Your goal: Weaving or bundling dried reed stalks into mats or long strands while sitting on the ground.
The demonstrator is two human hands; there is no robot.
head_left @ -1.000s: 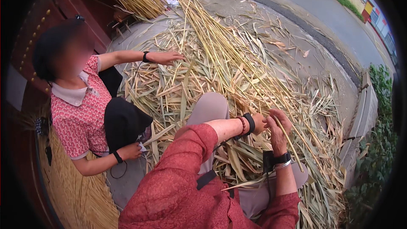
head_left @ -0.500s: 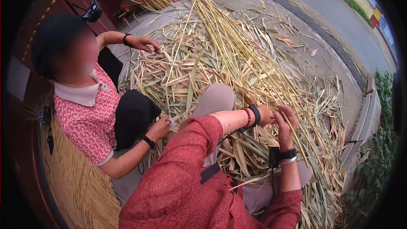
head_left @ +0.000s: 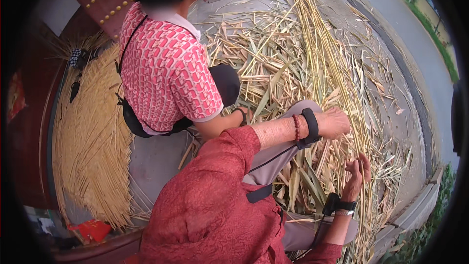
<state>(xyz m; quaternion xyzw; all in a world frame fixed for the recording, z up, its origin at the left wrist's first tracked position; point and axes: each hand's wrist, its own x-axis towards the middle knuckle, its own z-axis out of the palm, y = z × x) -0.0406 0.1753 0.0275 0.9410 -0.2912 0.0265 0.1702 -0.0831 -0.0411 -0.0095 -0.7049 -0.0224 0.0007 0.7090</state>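
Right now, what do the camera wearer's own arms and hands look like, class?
Red, textured sleeves end short of the wrists. The left hand is ungloved; its wrist wears dark-red beads, a wide black strap and a thin black cable. The right hand, also ungloved, has a black box and a silver-coloured band at its wrist.

Head-worn fisheye view (dark-rimmed), facing down, left hand (head_left: 335,123) and right hand (head_left: 355,177) near, road (head_left: 415,24) farther

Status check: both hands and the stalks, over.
Left hand, right hand: both beside long stalks, grip unclear. Stalks lie over loose leaves. Co-worker close by, left side.
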